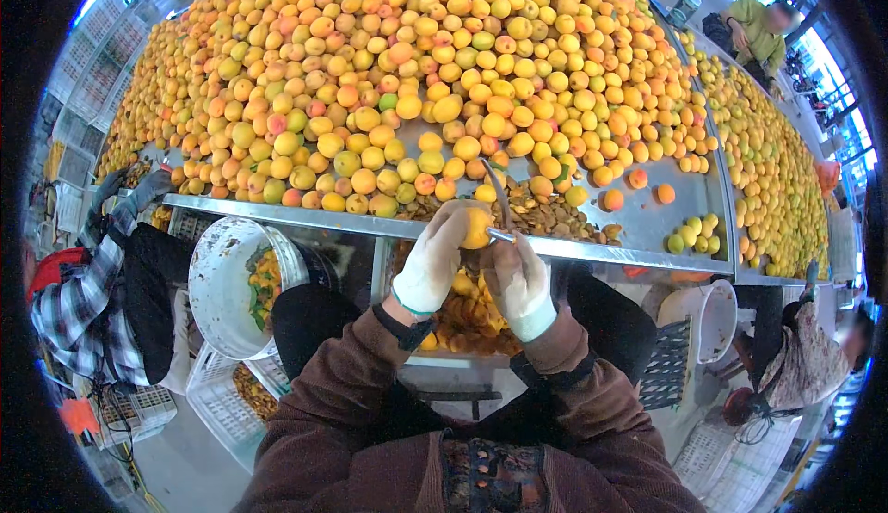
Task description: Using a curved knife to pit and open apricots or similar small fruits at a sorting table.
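Note:
My left hand [433,252], in a white work glove with a stained palm and fingers, is closed round a yellow-orange apricot [476,228]. In my gloved right hand [518,277] is a small curved knife [500,200]. Its dark blade points up and away, and its metal shank meets the right side of the apricot; whether it cuts in cannot be seen. Both hands are over the near metal edge of the table [324,217]. Beneath them a container of apricot pieces [467,317] stands between my knees. Brown apricot pits [564,223] lie just beyond my hands.
A big heap of apricots [416,78] covers most of the table. Greenish apricots [694,235] form a small group at right. A white bucket [215,291] and a white crate [208,379] are on my left, another bucket [717,319] on my right. Other people sit at both sides.

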Tool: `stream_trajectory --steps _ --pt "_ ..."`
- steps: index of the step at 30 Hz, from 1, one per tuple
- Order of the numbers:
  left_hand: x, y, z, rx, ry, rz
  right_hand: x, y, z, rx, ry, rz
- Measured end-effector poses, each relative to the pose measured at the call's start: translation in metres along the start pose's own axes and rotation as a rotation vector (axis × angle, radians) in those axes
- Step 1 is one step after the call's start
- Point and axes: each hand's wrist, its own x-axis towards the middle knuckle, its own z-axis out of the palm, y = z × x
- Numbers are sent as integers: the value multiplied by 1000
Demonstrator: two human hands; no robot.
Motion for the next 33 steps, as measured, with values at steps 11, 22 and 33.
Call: stream_trajectory --steps 11,22,33 --pt "4 23 -12 -121 14 -335 -1 9 25 46 92 6" --pt "4 15 -18 63 -52 -291 0 3 29 -149 130 -75" --pt "10 0 -19 -947 188 -373 4 -10 22 -139 44 -27"
